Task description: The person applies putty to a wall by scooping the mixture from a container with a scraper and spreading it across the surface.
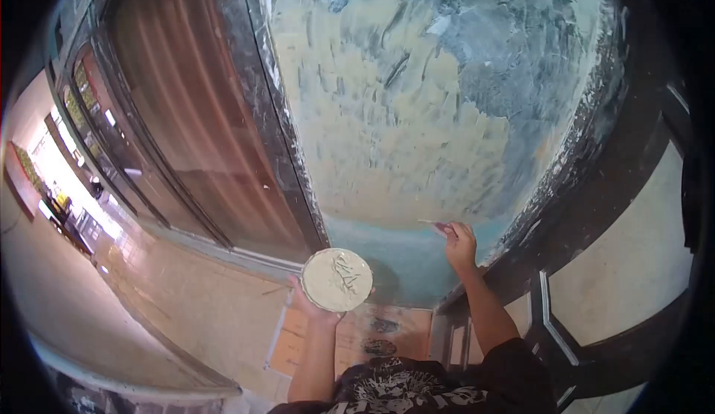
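My left hand grips a round tub from below and the side. Pale cream putty fills it to near the rim, with dark streaks or gouges on its surface. Raised on the right, my right hand is closed round a putty knife, seen almost edge-on and pointing left. The knife is close to the lower part of a blue-green wall panel; whether it touches cannot be told. Rough cream putty covers much of that panel, while blue-grey patches show at the upper right and a turquoise strip below.
A dark, paint-marked frame post borders the panel on the left, beside a window with a brown curtain. Dark woodwork stands at right. Below lies an orange-brown board on the tiled floor. A bright opening is at far left.
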`<state>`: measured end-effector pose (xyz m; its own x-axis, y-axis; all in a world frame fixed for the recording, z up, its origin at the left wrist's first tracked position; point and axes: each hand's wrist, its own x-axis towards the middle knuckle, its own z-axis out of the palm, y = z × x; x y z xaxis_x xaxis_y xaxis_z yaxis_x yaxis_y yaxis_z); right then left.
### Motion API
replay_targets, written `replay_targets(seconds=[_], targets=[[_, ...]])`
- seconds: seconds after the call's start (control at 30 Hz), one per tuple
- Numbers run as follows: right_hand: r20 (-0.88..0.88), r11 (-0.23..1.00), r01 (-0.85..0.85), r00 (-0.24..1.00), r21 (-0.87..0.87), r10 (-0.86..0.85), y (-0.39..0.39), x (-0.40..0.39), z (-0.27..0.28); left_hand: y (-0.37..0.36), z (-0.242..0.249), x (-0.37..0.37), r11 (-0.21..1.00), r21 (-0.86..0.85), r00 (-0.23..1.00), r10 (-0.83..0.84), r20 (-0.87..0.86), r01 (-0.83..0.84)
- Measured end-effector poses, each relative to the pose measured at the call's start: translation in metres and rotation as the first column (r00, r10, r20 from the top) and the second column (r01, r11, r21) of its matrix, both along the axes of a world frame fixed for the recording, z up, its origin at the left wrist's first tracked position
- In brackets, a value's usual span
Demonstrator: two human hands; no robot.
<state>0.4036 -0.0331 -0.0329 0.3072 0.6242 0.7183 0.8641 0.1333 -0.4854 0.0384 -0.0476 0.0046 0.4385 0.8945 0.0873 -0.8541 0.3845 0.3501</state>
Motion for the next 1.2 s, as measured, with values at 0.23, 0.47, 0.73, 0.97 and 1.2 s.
replay_targets(seconds=[0.23, 0.47, 0.73, 0.97, 1.2], targets=[[0.045, 0.994, 0.051, 0.998, -0.095, -0.047, 0.005, -0.017, -0.006, 0.008, -0.011, -0.024, 0.999, -0.031, 0.999, 0.036, -0.025, -0.037], [0.013, 1.000, 0.020, 1.000, 0.019, -0.021, -0.010, -0.014, 0.005, 0.010, -0.017, -0.039, 1.000, -0.010, 1.000, -0.001, -0.012, 0.001], [-0.008, 0.989, 0.127, 0.992, -0.071, -0.127, 0.004, -0.012, 0.000, 0.011, -0.019, -0.039, 0.998, -0.029, 0.995, -0.057, 0.087, 0.060], [-0.132, 0.981, -0.188, 0.974, -0.040, 0.182, -0.023, -0.030, 0.070, 0.010, -0.006, -0.027, 0.993, 0.012, 0.985, -0.121, 0.126, 0.120], [0.380, 0.780, -0.614, 0.697, -0.123, 0.609, -0.069, -0.115, 0.175, 0.014, 0.023, -0.010, 0.991, 0.053, 0.988, -0.130, 0.086, 0.126]])
